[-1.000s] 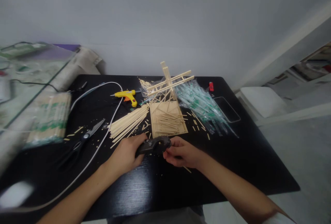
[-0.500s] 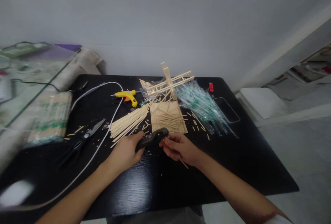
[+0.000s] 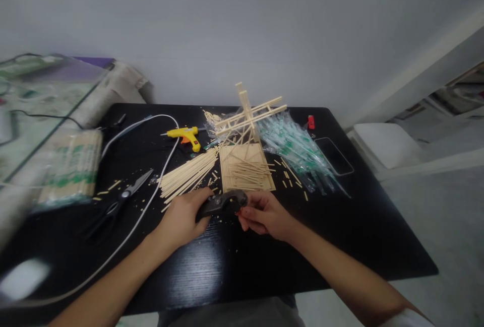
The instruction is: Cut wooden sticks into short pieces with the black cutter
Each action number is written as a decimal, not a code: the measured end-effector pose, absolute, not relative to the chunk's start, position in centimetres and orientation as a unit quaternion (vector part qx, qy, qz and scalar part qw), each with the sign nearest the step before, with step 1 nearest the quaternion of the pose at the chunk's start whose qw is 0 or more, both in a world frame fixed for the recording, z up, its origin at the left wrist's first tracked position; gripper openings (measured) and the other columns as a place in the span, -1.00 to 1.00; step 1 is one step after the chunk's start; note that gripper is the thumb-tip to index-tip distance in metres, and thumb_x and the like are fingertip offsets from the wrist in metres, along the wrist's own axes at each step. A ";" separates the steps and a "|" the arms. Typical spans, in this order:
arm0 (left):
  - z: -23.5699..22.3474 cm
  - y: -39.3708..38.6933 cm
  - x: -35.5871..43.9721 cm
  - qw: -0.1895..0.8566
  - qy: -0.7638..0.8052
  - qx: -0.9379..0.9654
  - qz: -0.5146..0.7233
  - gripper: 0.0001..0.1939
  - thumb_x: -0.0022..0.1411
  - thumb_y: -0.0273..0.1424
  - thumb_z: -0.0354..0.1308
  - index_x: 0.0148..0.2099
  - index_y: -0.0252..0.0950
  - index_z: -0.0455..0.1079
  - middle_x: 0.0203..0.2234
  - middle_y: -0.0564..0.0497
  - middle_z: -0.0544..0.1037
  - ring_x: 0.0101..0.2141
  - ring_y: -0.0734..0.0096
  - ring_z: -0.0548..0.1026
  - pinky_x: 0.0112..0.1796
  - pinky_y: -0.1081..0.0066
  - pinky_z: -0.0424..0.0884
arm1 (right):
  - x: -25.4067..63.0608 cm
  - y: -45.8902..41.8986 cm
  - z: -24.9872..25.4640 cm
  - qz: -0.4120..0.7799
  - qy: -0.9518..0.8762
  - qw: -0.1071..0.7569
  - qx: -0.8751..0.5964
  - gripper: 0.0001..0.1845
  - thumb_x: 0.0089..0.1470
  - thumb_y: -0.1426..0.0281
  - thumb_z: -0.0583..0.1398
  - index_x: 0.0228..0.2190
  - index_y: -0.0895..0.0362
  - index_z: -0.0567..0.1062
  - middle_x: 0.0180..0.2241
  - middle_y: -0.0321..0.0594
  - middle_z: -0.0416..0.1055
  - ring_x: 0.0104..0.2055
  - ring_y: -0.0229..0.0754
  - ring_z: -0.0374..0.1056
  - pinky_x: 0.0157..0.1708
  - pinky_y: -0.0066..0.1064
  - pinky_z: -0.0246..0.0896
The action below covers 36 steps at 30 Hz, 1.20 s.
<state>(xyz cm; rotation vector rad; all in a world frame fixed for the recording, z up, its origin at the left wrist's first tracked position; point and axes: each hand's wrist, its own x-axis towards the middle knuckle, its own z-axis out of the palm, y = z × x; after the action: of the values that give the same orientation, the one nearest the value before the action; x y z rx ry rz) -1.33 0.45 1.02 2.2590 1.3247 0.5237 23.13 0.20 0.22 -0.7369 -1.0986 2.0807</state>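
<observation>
My left hand [image 3: 185,218] is closed around the handles of a black hand cutter [image 3: 217,205], a plier-like tool with a curved head pointing right. At that head, my right hand [image 3: 262,213] has its thumb and fingers pinched together; whatever lies between them is hidden or too small to see. Just beyond the tool lies a flat wooden stick base [image 3: 227,153] with a pile of thin sticks [image 3: 247,173] on it. A frame of glued sticks [image 3: 251,115] rises behind. Loose chopsticks [image 3: 189,173] lie fanned out beyond my left hand.
A yellow glue gun [image 3: 187,134], scissors [image 3: 126,193] and a white cable [image 3: 154,198] lie left on the black table [image 3: 340,236]. Wrapped chopsticks [image 3: 71,166] sit at far left. Green-printed plastic wrappers [image 3: 295,145], a phone [image 3: 335,155] and a red lighter [image 3: 311,122] lie right.
The stick end that stuck out below my right hand no longer shows. Both hands stay together at the cutter's head, and the view has shifted slightly.
</observation>
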 end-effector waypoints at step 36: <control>1.0 0.3 -1.0 0.281 0.527 0.789 0.141 -0.92 0.25 -0.42 0.05 -0.34 -0.20 0.24 -0.53 0.04 0.49 -0.50 0.29 0.50 -0.43 0.41 0.23 | 22.7 0.2 -0.1 0.795 -0.394 0.357 -0.291 -0.66 0.20 0.16 0.31 -0.35 0.21 0.57 -0.58 -0.34 0.45 -0.77 -0.52 -0.07 -0.79 -0.59 -0.24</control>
<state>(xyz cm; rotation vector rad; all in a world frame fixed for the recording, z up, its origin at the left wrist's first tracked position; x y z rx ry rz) -1.04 0.28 1.01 2.1152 1.4123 0.3789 22.67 0.25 -0.14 -0.7517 -1.0186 2.0534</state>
